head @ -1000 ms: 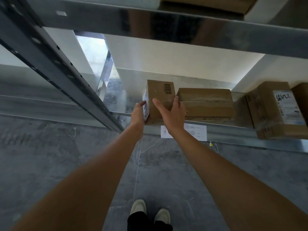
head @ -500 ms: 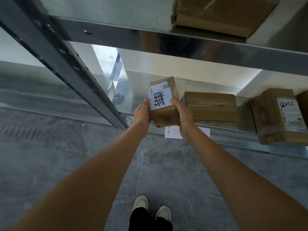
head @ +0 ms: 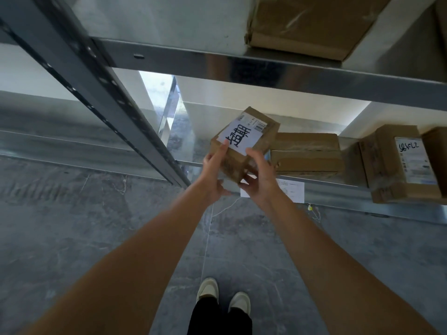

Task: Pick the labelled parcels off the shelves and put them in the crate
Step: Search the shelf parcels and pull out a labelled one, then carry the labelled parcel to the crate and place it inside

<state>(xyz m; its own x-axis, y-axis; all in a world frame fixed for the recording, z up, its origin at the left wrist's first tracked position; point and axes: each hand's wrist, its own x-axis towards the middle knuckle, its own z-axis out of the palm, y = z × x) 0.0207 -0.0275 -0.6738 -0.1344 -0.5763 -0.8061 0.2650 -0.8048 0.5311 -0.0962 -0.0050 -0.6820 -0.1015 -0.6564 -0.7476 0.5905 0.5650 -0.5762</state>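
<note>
A small brown cardboard parcel [head: 251, 143] with a white handwritten label is held in the air in front of the lower shelf, tilted with the label facing me. My left hand [head: 214, 172] grips its left side, the thumb lying on the label's edge. My right hand [head: 260, 176] grips its lower right corner. Two flat brown parcels [head: 307, 153] lie stacked on the lower shelf [head: 338, 189] just right of it. A taller parcel [head: 399, 163] with a white handwritten label stands further right. No crate is in view.
A grey steel upright [head: 96, 93] slants down to the left of my hands. The upper shelf beam [head: 266, 68] crosses overhead with a taped parcel [head: 312, 22] on it. A paper tag [head: 290, 191] hangs on the lower shelf's front edge. My shoes [head: 223, 297] stand on grey floor.
The parcel stood on the shelf with both hands at its sides. It has been lifted off, pulled toward me and turned so its label faces up.
</note>
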